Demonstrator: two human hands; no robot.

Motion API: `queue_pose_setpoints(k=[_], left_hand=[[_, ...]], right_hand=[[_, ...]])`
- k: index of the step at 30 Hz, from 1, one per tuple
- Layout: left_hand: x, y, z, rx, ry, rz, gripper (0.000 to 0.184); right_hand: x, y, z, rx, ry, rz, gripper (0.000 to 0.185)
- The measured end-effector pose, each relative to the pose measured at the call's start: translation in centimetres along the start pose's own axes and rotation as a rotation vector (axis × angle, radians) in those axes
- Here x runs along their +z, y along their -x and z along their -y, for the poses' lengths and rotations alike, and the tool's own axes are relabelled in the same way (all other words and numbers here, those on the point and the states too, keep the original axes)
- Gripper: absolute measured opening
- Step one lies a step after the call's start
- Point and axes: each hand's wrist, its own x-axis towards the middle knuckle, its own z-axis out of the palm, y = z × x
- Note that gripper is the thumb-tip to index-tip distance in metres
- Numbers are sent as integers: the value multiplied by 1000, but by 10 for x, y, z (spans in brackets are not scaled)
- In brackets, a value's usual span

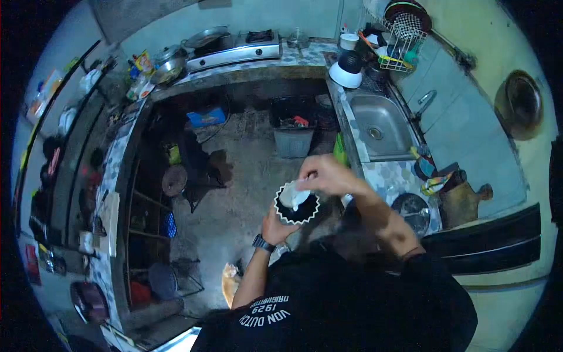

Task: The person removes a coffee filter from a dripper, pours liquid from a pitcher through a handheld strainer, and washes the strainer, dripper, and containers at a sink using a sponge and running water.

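Mid-frame, a bowl [308,212] with a white zigzag rim and dark inside sits in the left hand [279,226], its grip wrapped round the side. The right hand [331,175] pinches a whitish piece [291,196], which hides part of the inside. Above them, a grey bin [292,144] holds something red [301,121]; upper right is a sink [381,120].

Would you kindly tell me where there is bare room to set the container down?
For the container, the counter has a bare patch between the sink and the round item nearer you. It is crowded around the dish rack and left of the stove, among pots and packets.
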Motion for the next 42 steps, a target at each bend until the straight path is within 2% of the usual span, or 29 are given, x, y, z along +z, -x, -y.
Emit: queue_pose_setpoints(k=[1, 3, 5, 8, 11, 13, 15, 16, 18, 19, 20, 22, 23, 24, 25, 27, 28, 30, 31, 33, 34, 35, 36, 38, 39, 41, 42], left_hand=[[3, -28, 8, 15, 8, 46, 73], [8, -81, 21, 47, 22, 132, 80], [14, -127, 25, 72, 25, 128, 76], [38, -203, 28, 169, 76, 48, 67], [50, -275, 25, 136, 162, 124, 65], [60, -311, 35, 136, 285, 178, 67], [66, -342, 7, 107, 336, 90, 69], [63, -355, -21, -253, 862, 119, 70], [69, -378, 49, -225, 419, 52, 63], [62, -393, 10, 11, -95, 239, 57], [63, -403, 45, -169, 527, 215, 58], [68, -435, 67, -398, 1769, 411, 65], [71, -441, 116, -347, 829, 64, 67], [82, -457, 105, -347, 831, 95, 67], [88, -471, 79, -267, 672, 106, 69], [92, -498, 8, -90, 353, 124, 74], [93, -510, -9, 7, 197, 131, 77], [101, -540, -13, 34, 231, 233, 78], [104, -556, -14, 55, 259, 312, 79], [116, -590, -21, 110, 318, 463, 81], [124, -603, -27, 131, 328, 481, 81], [130, -611, -33, -57, 569, 484, 80], [133, -618, -40, -255, 800, 482, 79], [139, -631, -55, -678, 1237, 459, 77], [142, -634, -62, -674, 1238, 475, 77], [149, -631, -75, -220, 660, 470, 77], [152, -629, -79, 3, 369, 452, 78]], right_hand=[[-21, -18, -11, 13, -15, -12, 15], [-68, -61, -41, -94, 39, -209, 24], [-111, -109, -75, -28, -21, -301, 23], [-176, -193, -145, 18, 48, -274, 21], [-208, -268, -237, 38, -40, -233, 29], [-214, -290, -310, -79, 313, -562, 43], [-214, -294, -396, 63, 122, -624, 51], [-225, -274, -397, 215, 29, -695, 46], [-260, -238, -418, 402, -76, -894, 40], [-272, -227, -463, 478, -201, -1108, 36], [-285, -215, -517, 305, 70, -1425, 35], [-354, -188, -561, 296, 345, -1820, 38], [-394, -168, -556, 394, 428, -1861, 41], [-432, -146, -538, 495, 511, -1895, 45], [-471, -133, -544, 369, 438, -2079, 43], [-520, -112, -516, 456, 677, -2104, 40], [-537, -107, -498, 550, 602, -2069, 36], [-571, -94, -509, 581, 689, -1877, 37], [-584, -102, -498, 602, 922, -1855, 42], [-619, -108, -512, 542, 881, -1788, 46], [-629, -113, -505, 720, 760, -1685, 45], [-636, -116, -498, 885, 632, -1572, 44], [-638, -114, -497, 888, 645, -1591, 44], [-630, -113, -499, 780, 692, -1835, 38], [-627, -112, -493, 788, 690, -1932, 35], [-616, -105, -486, 803, 697, -2034, 32], [-607, -96, -484, 738, 775, -2135, 29]])
